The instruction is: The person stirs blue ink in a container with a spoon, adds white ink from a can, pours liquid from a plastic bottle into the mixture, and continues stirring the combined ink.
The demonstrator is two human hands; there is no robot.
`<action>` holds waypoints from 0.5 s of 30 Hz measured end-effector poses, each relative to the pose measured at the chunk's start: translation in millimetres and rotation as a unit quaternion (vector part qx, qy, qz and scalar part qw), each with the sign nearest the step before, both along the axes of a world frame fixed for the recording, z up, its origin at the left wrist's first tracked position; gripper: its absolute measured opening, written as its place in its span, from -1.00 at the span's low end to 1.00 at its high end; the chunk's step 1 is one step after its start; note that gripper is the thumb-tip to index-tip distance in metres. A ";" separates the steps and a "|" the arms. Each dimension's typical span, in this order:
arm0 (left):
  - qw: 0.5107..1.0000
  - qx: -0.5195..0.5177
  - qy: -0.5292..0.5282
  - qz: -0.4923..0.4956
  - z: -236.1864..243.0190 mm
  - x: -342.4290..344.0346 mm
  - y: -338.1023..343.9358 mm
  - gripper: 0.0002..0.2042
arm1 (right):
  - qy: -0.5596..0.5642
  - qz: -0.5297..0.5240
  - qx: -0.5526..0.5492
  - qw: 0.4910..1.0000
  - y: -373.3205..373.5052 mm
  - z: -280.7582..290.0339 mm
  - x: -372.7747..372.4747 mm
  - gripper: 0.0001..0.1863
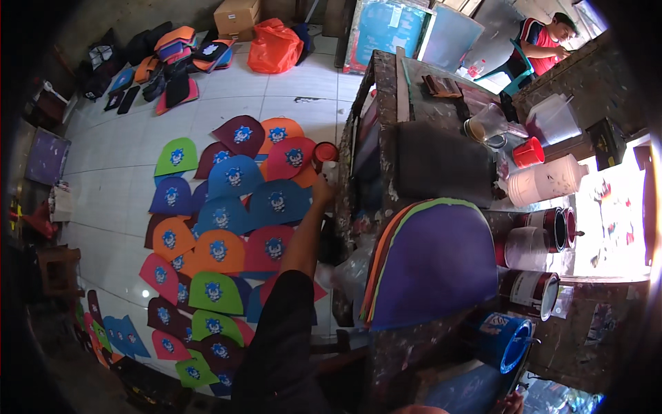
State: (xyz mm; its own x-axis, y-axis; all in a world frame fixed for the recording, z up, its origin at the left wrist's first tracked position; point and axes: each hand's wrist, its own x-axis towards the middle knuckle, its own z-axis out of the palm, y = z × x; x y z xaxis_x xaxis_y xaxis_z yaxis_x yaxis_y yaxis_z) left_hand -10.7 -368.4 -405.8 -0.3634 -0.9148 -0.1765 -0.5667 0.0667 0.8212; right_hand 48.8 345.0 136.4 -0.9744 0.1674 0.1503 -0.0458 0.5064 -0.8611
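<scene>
My left arm reaches up the middle, and my left hand (325, 191) is at the bench's left edge. Its fingers look closed at a small pale thing, too blurred to name, just below a round red container (325, 152). Beside the hand lie a pink foam-like piece (289, 157) and blue pieces (279, 201), dome-shaped with a printed blue cartoon figure. Only some fingertips of my right hand (509, 404) show at the lower edge, near a dark panel (455, 388); whether they hold anything is hidden. A stack of plain dome pieces, purple (441, 265) on top, lies on the bench.
Many printed pieces cover the tiled floor (114, 200). Paint cans, a blue one (507, 341) among them, and a pale plastic jug (548, 181) line the bench's right side. Bags, a red plastic bag (274, 47) and a carton (236, 18) stand behind. A person (548, 41) sits at the far right.
</scene>
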 end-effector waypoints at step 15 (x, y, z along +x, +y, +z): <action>0.992 0.056 0.103 0.050 11.7 -12.5 -62.2 -0.63 | -0.059 -0.044 0.097 0.993 37.4 8.4 34.8 -0.62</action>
State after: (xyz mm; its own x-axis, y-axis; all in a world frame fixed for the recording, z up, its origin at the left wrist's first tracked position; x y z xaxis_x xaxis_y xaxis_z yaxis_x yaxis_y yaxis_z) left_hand -23.2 -430.6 -394.1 -0.3112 -0.9269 -0.2098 -0.3852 -0.0788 0.9195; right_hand 83.6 382.5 144.8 -0.9697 0.2327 0.0742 0.1015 0.6601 -0.7443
